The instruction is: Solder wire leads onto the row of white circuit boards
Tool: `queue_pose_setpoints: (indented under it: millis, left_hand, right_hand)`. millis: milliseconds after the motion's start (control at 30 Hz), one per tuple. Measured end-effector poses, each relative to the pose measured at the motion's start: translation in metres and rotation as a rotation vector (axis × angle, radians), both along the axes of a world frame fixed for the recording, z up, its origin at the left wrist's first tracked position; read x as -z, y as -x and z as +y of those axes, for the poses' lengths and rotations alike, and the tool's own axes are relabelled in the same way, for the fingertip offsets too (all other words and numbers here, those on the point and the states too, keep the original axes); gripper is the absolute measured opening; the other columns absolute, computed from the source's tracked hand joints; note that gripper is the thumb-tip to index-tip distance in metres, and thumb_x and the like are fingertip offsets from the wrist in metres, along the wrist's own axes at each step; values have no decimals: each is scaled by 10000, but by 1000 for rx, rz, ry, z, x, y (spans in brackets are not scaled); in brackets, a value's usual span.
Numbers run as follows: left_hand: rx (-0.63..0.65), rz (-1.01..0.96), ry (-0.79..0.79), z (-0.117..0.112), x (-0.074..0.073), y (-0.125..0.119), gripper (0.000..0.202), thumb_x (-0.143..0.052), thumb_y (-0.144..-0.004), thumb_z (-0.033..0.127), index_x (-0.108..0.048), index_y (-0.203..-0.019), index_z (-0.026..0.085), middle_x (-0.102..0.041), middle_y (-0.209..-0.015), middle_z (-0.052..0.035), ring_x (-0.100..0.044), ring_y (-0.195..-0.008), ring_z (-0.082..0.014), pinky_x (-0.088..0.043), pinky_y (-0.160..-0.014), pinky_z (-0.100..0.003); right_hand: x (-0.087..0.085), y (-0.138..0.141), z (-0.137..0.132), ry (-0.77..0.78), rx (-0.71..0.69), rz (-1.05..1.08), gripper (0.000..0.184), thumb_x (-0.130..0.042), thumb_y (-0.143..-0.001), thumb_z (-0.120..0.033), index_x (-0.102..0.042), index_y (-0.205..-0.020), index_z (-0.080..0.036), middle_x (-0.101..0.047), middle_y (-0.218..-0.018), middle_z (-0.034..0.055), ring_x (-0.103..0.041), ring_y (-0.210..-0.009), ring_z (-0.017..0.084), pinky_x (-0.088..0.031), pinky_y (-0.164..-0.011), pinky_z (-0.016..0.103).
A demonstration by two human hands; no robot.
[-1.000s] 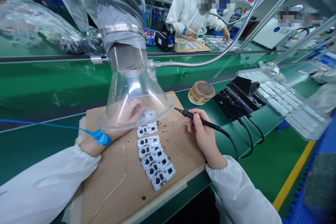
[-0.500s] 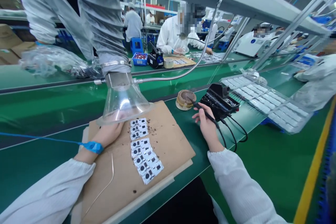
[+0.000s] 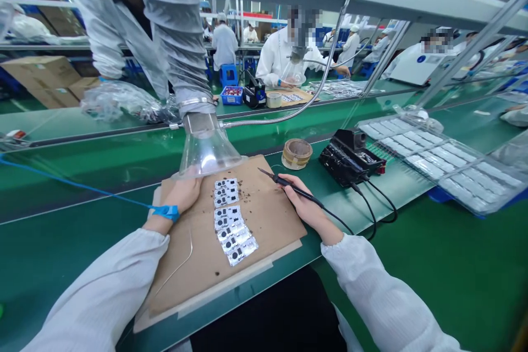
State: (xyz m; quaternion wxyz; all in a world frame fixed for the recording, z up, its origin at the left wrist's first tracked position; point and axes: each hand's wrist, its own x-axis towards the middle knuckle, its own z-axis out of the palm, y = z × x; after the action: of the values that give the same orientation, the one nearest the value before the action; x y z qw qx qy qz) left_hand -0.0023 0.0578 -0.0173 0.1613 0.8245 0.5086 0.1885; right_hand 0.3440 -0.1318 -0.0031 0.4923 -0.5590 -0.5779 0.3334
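Note:
A black soldering iron (image 3: pixel 300 191) is in my right hand (image 3: pixel 305 208), gripped like a pen. Its tip points left, above the far right part of a brown cardboard sheet (image 3: pixel 276 231). My left hand (image 3: pixel 183 195) rests at the sheet's left side, beside the clear fume hood (image 3: pixel 210 148); its fingers are mostly hidden behind the rim. Right of that hand lie small white circuit boards in two groups, an upper group (image 3: pixel 226 191) and a lower group (image 3: pixel 234 237). A thin silvery wire (image 3: pixel 186 256) lies on the cardboard near my left wrist.
A round tan tin (image 3: pixel 297 155) and a black iron stand (image 3: pixel 350 159) with cables stand at the right. Beyond them lies a clear tray of white pieces (image 3: pixel 437 159). A blue strap (image 3: pixel 167 212) tethers my left wrist. A co-worker (image 3: pixel 274 60) sits across the bench.
My right hand has brought the soldering iron left, from the round tin to over the cardboard. My left hand stays by the hood. The camera view has shifted somewhat.

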Motion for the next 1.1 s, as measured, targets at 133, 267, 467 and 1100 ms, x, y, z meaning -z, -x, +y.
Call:
queue_pose_setpoints:
  millis: [133,267,467,1100]
  left_hand:
    - [-66,19,74,-8,-5,3,317,-369,-1058,481,-525,-932,235,-778,-1043,-262,-733,-1217,-455,-525,-1111,-593]
    - [-55,-49,132,-28,-7,13,257,-369,-1056,483,-453,-984,251,-761,-1257,-296,-724,-1251,-463,-536,-1084,-621]
    - [-29,-235,138,-57,-13,27,286,-366,-1086,541,-408,-1032,263,-676,-1494,-233,-664,-1382,-353,-535,-1135,-521]
    - [219,-324,410,-32,-30,1,343,-546,-1035,565,-642,-1098,242,-555,-578,47,-541,-535,-196,-525,-596,-319]
  right_hand:
    - [-4,13,-11,17,-4,-29,452,-570,-1108,-593,-651,-1459,-321,-691,-1517,81,-629,-1449,294,-486,-1256,508]
    - [-1,15,-28,55,-1,-9,436,-580,-1105,-593,-663,-1435,-320,-712,-1479,88,-692,-1364,291,-547,-1195,505]
    - [1,-5,-15,-21,100,178,435,-709,-1024,-627,-742,-1239,-250,-789,-1047,60,-774,-1011,233,-645,-1006,428]
    - [4,21,119,189,-258,503,381,-852,-882,-528,-633,-810,-224,-481,-552,-96,-547,-474,117,-547,-497,261]
